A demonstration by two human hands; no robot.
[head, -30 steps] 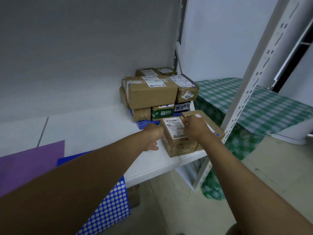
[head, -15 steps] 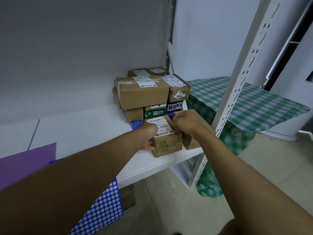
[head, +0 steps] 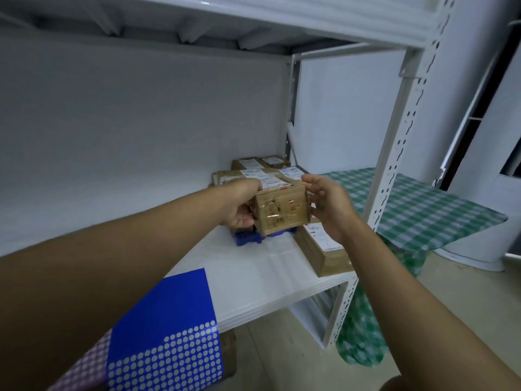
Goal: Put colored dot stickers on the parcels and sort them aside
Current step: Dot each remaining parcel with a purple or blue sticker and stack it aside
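I hold a small brown cardboard parcel (head: 280, 211) with a white label on top, lifted above the white shelf (head: 253, 275). My left hand (head: 242, 201) grips its left side and my right hand (head: 328, 204) grips its right side. Behind it, partly hidden, is a stack of labelled brown parcels (head: 262, 167) on a blue pallet (head: 246, 238). Another brown parcel (head: 324, 251) lies flat on the shelf under my right wrist. A blue dot-sticker sheet (head: 166, 331) lies at the shelf's front edge, overhanging it, with a purple sheet (head: 84, 365) beside it.
A white perforated shelf post (head: 386, 170) stands right of my right hand. An upper shelf (head: 253, 15) runs overhead. A table with a green checked cloth (head: 428, 210) is to the right of the rack. Floor shows below the shelf edge.
Both hands have lifted the small parcel off the shelf, up in front of the stack. The second parcel stays on the shelf. The camera view has tilted upward.
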